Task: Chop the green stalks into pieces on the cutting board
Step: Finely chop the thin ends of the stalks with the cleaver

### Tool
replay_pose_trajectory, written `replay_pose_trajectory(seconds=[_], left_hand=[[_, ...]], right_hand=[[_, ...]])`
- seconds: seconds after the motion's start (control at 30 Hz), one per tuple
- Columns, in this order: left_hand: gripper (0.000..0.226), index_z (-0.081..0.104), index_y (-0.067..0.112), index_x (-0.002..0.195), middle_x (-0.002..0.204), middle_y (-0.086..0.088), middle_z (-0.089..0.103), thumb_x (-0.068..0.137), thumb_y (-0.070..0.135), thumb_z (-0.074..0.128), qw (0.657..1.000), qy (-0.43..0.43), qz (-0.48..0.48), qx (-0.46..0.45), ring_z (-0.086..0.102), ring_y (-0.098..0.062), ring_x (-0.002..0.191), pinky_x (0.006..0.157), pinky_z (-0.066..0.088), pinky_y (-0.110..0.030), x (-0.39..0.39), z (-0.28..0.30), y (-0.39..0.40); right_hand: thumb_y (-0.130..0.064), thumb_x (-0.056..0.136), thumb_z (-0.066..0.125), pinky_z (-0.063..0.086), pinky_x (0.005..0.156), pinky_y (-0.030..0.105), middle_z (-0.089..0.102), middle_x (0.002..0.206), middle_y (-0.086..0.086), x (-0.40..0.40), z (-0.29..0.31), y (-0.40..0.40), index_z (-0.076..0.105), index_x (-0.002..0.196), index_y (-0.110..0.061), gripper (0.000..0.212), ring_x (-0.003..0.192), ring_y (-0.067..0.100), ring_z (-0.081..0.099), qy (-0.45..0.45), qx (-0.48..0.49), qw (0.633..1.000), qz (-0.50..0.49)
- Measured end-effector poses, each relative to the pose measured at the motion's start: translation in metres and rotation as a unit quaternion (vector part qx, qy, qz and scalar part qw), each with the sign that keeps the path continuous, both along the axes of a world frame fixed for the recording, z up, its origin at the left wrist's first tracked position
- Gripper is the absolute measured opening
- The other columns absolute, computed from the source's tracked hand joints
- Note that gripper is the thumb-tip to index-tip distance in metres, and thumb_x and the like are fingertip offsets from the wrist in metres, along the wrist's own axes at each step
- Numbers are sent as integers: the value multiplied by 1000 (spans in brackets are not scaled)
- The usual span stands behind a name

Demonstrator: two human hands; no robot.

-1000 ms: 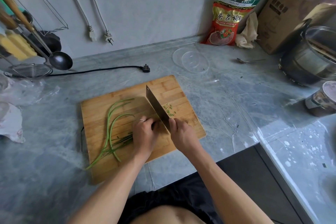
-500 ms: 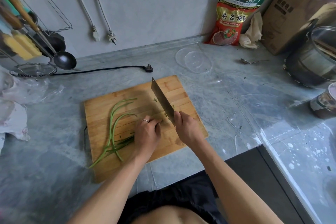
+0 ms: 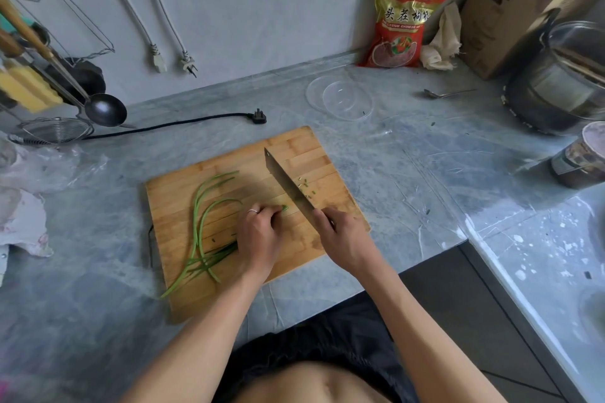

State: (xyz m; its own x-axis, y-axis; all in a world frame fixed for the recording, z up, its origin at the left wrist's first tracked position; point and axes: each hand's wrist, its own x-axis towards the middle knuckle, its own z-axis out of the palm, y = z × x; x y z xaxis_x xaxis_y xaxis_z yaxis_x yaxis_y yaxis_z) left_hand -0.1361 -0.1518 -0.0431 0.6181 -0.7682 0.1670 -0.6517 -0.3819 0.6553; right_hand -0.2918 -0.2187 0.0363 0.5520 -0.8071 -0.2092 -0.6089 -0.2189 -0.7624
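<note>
Since a moment ago my cleaver (image 3: 288,185) has lifted. My right hand (image 3: 343,239) grips its handle; my left hand (image 3: 260,232) pins the garlic scapes (image 3: 203,226), mid-chop. Next: feed the ends rightward.

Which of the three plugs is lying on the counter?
The black plug, on its dark cable behind the cutting board. The two white plugs hang against the wall on pale cords.

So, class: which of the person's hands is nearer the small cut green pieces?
Right. The right hand grips the knife just below the cut pieces; the left hand sits across the blade, farther left.
</note>
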Motion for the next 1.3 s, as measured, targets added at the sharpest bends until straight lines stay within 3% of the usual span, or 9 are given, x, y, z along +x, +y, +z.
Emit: replay_pose_trajectory(seconds=[0.17, 0.27, 0.37, 0.5, 0.6, 0.73, 0.93, 1.17, 1.3], left_hand=[[17, 78, 12, 100, 87, -14, 68, 86, 7, 70, 1000, -15, 7, 14, 63, -35, 75, 66, 52, -37, 2, -1, 1], [16, 78, 12, 99, 88, -14, 70, 88, 7, 69, 1000, -14, 12, 8, 64, -33, 76, 65, 52, -37, 3, -3, 3], [14, 78, 9, 98, 90, -11, 69, 88, 8, 68, 1000, -5, 8, 0, 64, -30, 77, 66, 54, -38, 5, -4, 5], [14, 78, 9, 99, 89, -11, 68, 88, 7, 69, 1000, -5, -1, -3, 64, -30, 77, 67, 54, -38, 7, -4, 6], [13, 78, 10, 99, 90, -10, 69, 88, 9, 70, 1000, -6, -11, -8, 64, -27, 79, 68, 53, -34, 8, -4, 7], [11, 77, 9, 95, 89, -8, 72, 87, 6, 69, 1000, 14, -1, -27, 66, -23, 80, 71, 52, -31, 6, -3, 8], [13, 76, 10, 91, 81, -8, 70, 91, 9, 63, 1000, 5, -3, -25, 61, -22, 71, 65, 49, -38, 6, -7, 3], [20, 76, 14, 99, 87, -9, 64, 92, 18, 58, 1000, -11, 12, 17, 59, -32, 78, 71, 49, -43, 3, -10, 3], [11, 73, 10, 87, 84, -10, 62, 86, 6, 63, 998, -41, -6, 40, 57, -35, 75, 64, 47, -40, 8, -10, 3]], right_hand=[[-46, 100, 42, 45, 54, 44, 54, 58, 4, -3, -6, 2, 55, 72, -13, 45, 55, 21, 54, 16, -72, 997, 31], [-49, 97, 46, 49, 50, 43, 56, 62, -3, -4, -6, 1, 58, 78, -22, 36, 54, 17, 53, 60, -120, 990, 47], [-46, 95, 53, 55, 61, 42, 68, 83, 1, -5, -1, 0, 68, 99, -22, 28, 73, 22, 63, 95, -148, 983, 43], [-44, 94, 58, 55, 66, 36, 71, 88, 0, -7, 2, 0, 70, 112, -22, 30, 76, 18, 66, 69, -110, 991, 19], [-36, 99, 52, 43, 56, 18, 61, 66, -7, -7, 5, -1, 69, 95, -19, 25, 56, 1, 59, -19, -11, 1000, -9], [-33, 103, 43, 36, 54, 26, 51, 58, 1, -5, 9, 4, 51, 69, -21, 36, 50, 7, 46, -32, 10, 999, 12], [-32, 102, 44, 27, 50, 25, 43, 55, 0, 2, 8, 14, 50, 70, -11, 39, 50, 12, 34, -10, 1, 999, 48], [-32, 102, 44, 35, 55, 38, 56, 64, 14, 3, 3, 13, 59, 79, -4, 39, 58, 27, 48, -2, -12, 1000, 28], [-33, 102, 44, 34, 52, 31, 58, 63, 6, 2, -4, 10, 64, 86, -11, 34, 54, 18, 46, 1, 5, 1000, 17]])
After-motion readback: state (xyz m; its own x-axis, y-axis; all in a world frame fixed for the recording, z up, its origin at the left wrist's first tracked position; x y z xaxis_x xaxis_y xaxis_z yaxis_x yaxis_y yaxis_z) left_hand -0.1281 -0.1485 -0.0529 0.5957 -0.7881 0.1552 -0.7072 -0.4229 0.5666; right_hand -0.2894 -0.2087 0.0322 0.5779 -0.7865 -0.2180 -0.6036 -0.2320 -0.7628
